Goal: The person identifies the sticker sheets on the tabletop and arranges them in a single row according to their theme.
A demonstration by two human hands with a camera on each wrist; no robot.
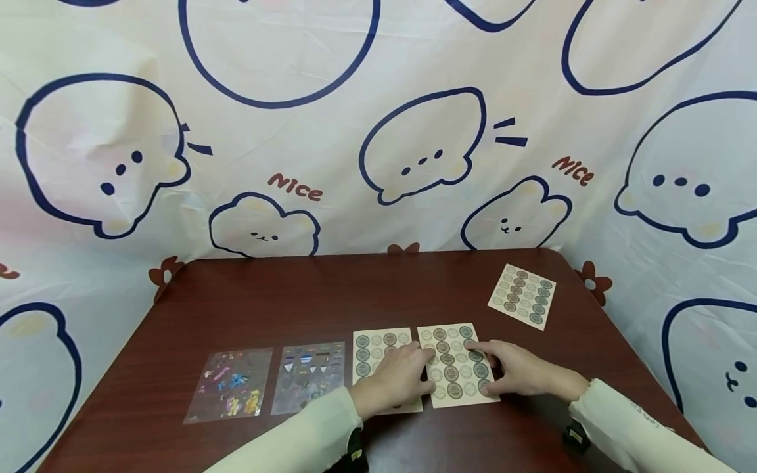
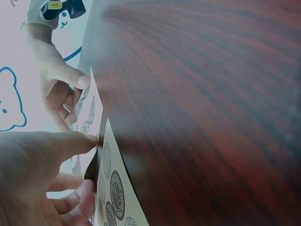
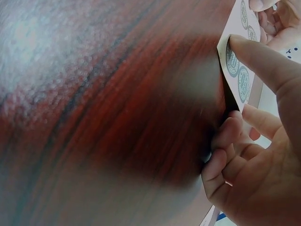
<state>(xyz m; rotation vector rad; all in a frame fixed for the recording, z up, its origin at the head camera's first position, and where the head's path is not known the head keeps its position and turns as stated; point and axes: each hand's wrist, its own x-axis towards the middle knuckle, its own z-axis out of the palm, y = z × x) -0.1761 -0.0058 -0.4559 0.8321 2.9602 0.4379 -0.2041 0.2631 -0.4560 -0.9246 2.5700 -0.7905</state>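
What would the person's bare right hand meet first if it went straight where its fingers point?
Across the cream rectangular paper sheet of round labels it holds, the right hand would probably meet the bare left hand at the opposite edge, though depth is unclear.

By the brown bench (image 1: pixel 331 292), a colourful clear sheet (image 1: pixel 230 384), a greyer clear sheet (image 1: pixel 310 371), a cream sticker sheet (image 1: pixel 375 347) and a far-right cream sheet (image 1: pixel 522 297) are being supported.

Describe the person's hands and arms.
The left hand and right hand are ungloved. The left sleeve and right sleeve are pale cream, the right faintly marked. The left wrist device and right wrist device are black, the latter yellow-labelled.
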